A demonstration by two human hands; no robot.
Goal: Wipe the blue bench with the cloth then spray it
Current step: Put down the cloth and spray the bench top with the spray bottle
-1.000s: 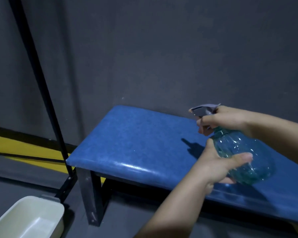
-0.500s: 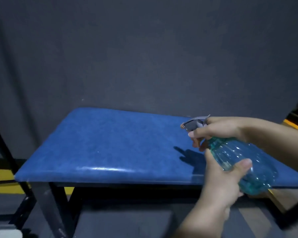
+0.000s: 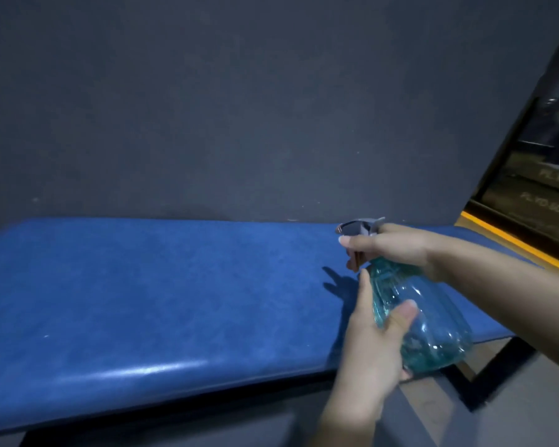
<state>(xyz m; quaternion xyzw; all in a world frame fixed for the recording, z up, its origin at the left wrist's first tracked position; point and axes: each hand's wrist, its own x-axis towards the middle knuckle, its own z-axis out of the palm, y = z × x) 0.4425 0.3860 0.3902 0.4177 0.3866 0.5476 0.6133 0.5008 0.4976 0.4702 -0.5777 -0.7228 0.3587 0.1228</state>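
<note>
My right hand (image 3: 397, 250) curls round the spray bottle (image 3: 433, 324) at its trigger, my left hand (image 3: 375, 346) cups its belly, and the nozzle (image 3: 352, 228) points left along the blue bench (image 3: 142, 301) just below.

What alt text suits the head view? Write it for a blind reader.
Two hands hold a clear teal plastic spray bottle over the right end of a blue padded bench, nozzle pointing left. The right hand grips its grey trigger head; the left hand cups its body. A dark grey wall stands behind.
</note>
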